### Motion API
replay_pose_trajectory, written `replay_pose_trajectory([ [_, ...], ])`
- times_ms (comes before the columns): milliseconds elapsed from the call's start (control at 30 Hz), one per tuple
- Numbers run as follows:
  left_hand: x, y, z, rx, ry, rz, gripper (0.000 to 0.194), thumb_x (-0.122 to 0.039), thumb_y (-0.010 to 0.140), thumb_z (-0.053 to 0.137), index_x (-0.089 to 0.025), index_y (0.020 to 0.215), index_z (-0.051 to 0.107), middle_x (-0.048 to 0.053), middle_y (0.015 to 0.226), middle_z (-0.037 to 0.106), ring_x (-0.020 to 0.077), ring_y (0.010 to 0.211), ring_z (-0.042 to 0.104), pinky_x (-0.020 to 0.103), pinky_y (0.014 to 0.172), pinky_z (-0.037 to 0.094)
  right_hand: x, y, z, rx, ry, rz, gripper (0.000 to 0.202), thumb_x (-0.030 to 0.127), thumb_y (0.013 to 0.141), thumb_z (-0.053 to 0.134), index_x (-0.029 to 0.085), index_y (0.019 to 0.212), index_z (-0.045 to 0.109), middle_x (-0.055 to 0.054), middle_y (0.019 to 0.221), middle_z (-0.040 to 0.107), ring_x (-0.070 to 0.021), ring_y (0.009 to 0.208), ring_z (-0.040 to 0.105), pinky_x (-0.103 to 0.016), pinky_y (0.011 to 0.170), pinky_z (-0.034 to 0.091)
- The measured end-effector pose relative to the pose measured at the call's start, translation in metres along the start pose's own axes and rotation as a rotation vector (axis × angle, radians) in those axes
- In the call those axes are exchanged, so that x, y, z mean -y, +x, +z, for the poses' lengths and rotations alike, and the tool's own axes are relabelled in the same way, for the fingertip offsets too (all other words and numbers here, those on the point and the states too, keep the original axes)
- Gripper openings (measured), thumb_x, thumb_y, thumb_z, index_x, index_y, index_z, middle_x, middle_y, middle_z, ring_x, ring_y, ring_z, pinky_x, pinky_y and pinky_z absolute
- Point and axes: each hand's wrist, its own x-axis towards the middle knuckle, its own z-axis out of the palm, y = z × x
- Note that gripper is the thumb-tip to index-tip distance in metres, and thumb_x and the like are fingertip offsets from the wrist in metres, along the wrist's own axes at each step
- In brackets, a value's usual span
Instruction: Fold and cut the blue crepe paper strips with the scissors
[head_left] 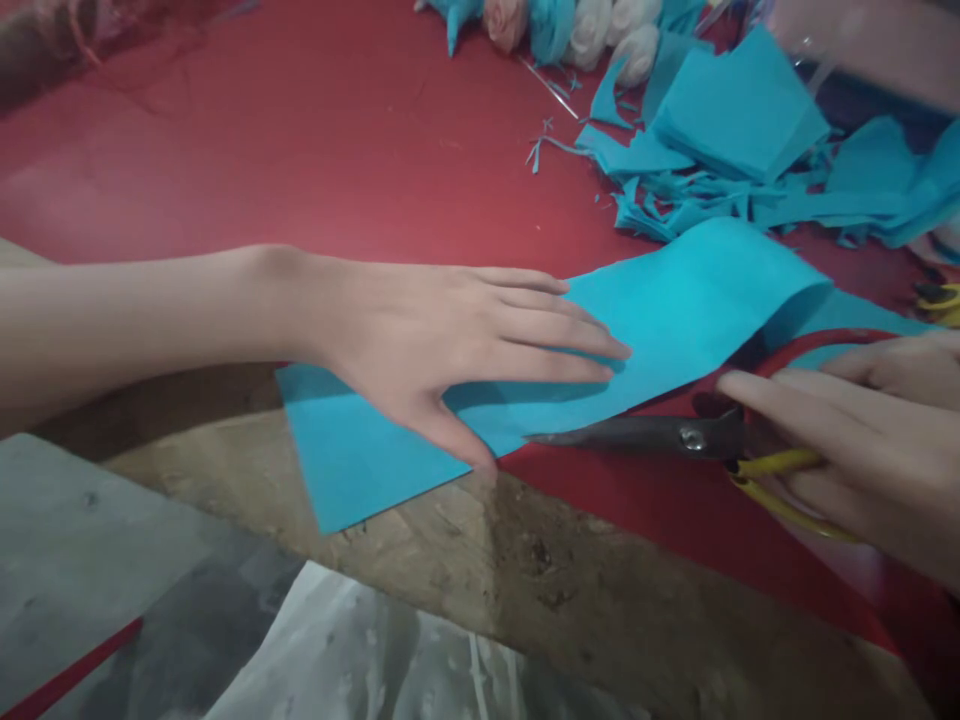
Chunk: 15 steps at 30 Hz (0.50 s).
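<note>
A long blue strip of paper or felt point(675, 290) lies on the red tabletop, its right part curling up and folding over. My left hand point(457, 335) rests flat on the strip with the fingers stretched out, the thumb at its near edge. The strip's left corner reaches over the table's worn rim. In my right hand point(862, 430) is a pair of scissors point(637, 436) with yellow handles and dark blades. Their tips point left and meet the strip's near edge beside my left thumb; the blades look closed together. Part of my right hand runs out of the frame.
Blue offcuts point(690, 200) and a stack of blue pieces point(742, 105) lie at the back right. Behind them stand rolled fabric-like roses point(589, 30) in white, pink and blue. A thin stick point(553, 90) lies near them. The worn table edge point(540, 550) curves along the front.
</note>
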Motion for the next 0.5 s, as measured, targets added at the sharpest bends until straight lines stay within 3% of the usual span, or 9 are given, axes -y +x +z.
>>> replay_pose_trajectory([
  [100,0.0012,-0.001,0.002,0.015,0.032,-0.019,0.064,-0.048,0.086,0.046,-0.023,0.144,0.032,0.002,0.151,0.029,0.0235,0.141,0.023,0.034,0.118,0.009,-0.0036,-0.0021,0.0004,-0.027,-0.052,-0.106,0.047,0.016,0.084,0.038,0.019,0.131,0.038,-0.005,0.077,0.06,-0.0253,0.075,0.047,-0.04,0.069,0.034],
  [233,0.0037,-0.001,0.0057,-0.014,0.092,0.013,0.064,-0.046,0.088,0.045,-0.018,0.144,0.032,0.004,0.151,0.031,0.022,0.14,0.026,0.031,0.117,0.009,-0.0048,-0.0051,0.0025,0.085,-0.126,-0.08,0.046,0.012,0.069,0.04,0.018,0.114,0.045,-0.009,0.081,0.061,-0.0303,0.08,0.048,-0.046,0.072,0.033],
  [500,0.0051,0.0001,0.005,0.071,0.064,-0.041,0.068,-0.047,0.086,0.047,-0.025,0.146,0.025,-0.003,0.153,0.022,0.0202,0.142,0.019,0.031,0.118,0.004,-0.0078,0.0044,0.0038,0.083,-0.155,-0.098,0.056,0.01,0.053,0.042,0.016,0.109,0.048,-0.008,0.077,0.057,-0.0299,0.076,0.046,-0.045,0.069,0.03],
])
